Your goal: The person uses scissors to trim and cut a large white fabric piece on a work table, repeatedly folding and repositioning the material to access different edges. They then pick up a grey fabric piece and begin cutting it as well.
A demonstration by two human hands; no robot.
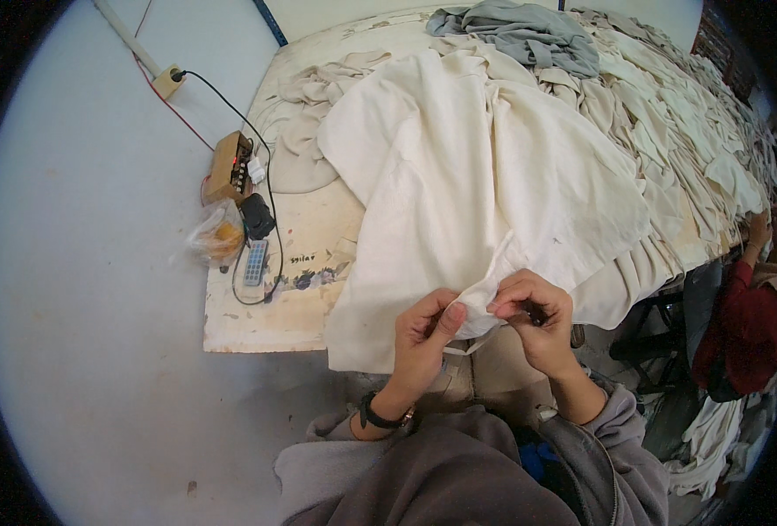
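A large cream cloth piece [423, 175] is spread across the worktable and hangs over its front edge. My left hand [428, 337] grips a folded strip at the cloth's near edge, thumb upward. Just to the right, my right hand [535, 320] pinches the same folded edge between thumb and forefinger, its other fingers curled. A narrow strip or loop of the fabric dangles below my hands. What lies inside the fold is hidden.
The worktable [301, 324] holds grey cloth [528, 39], piles of cream fabric [686, 158], a small box [230, 167] with cables, a remote [254, 261] and a plastic bag [217, 232]. A co-worker in red [739, 333] sits at the right.
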